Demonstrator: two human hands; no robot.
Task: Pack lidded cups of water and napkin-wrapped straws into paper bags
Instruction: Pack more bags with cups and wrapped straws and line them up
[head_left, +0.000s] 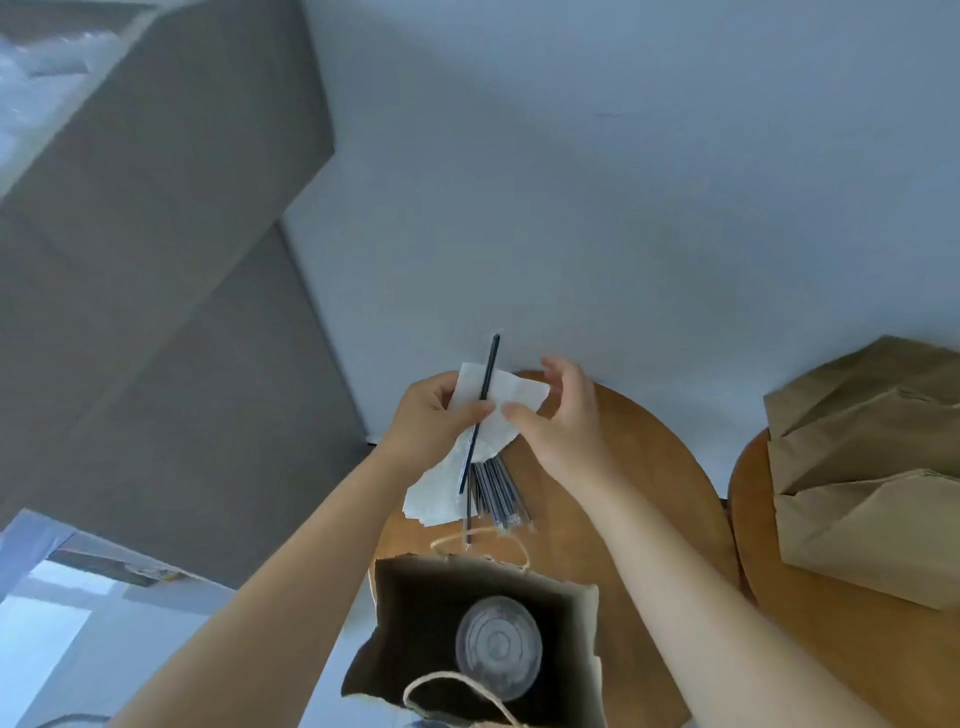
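Observation:
My left hand (434, 415) pinches a dark straw (480, 410) against a white napkin (511, 400), both held above the round wooden table (649, 467). My right hand (558, 415) holds the napkin's right side between thumb and fingers. Below the hands, a bundle of wrapped dark straws (498, 493) lies on the table beside more napkins (434, 499). An open brown paper bag (584, 618) with twine handles stands at the near edge. Inside it sits a cup with a clear lid (498, 647).
Several folded brown paper bags (862, 467) are stacked on a second wooden table (831, 649) at the right. A white wall rises behind the tables. Grey cabinets (156, 260) stand at the left.

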